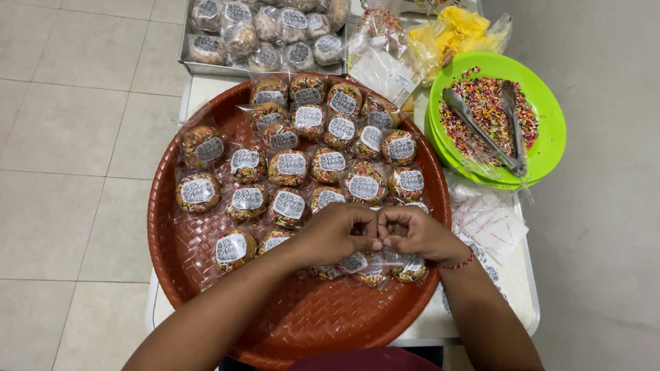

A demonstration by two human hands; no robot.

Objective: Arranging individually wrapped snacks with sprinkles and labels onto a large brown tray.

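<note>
Both hands — left hand (335, 233), right hand (414, 233) — pinch one small wrapped treat (379, 242) over the round red tray (206, 264).

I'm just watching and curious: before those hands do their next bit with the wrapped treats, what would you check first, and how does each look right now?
1. Both hands meet over the tray: ok; left hand and right hand have fingertips together.
2. What the fingers pinch: cannot tell; it is hidden between them.
3. Room on the tray: ok; bare woven surface shows at the near and left parts.
4. Wrapped treats lie in rows, labels up: ok.
5. Tongs within sight: ok; they rest on the sprinkles in the green bowl.
6. Spare clear bags: ok; a loose pile lies right of the tray.
</note>
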